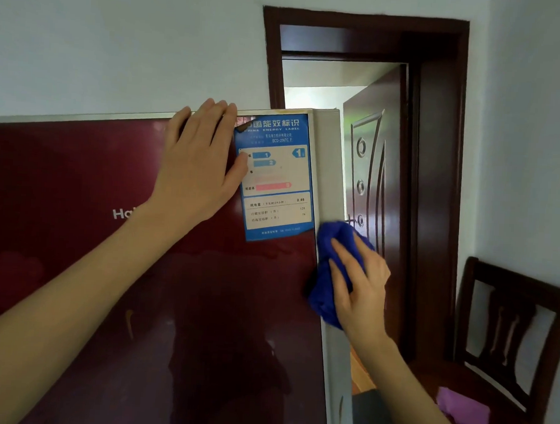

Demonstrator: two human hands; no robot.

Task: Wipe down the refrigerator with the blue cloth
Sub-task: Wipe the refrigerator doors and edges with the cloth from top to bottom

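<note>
— Where's the cloth on your feed?

— I see the blue cloth (pixel 329 269) right of centre, bunched up against the grey side edge of the refrigerator (pixel 107 267), just below the bottom right corner of the energy label (pixel 277 179). My right hand (pixel 362 284) grips it, fingers bent over the bundle and pressing it to the edge. The thumb is hidden from me.

— And your other hand?

— The left hand (pixel 198 162) lies flat and open on the dark red door, upper centre of the frame. Its fingertips reach the door's top edge, and the thumb touches the left side of the label.

— Anything else in shot?

— At upper right there's a dark wooden door frame (pixel 437 155) with the door (pixel 374 184) standing open behind the fridge's side. At lower right I see a dark wooden chair (pixel 510 314) with a purple cloth (pixel 463 409) lying on its seat, well apart from my hands.
</note>
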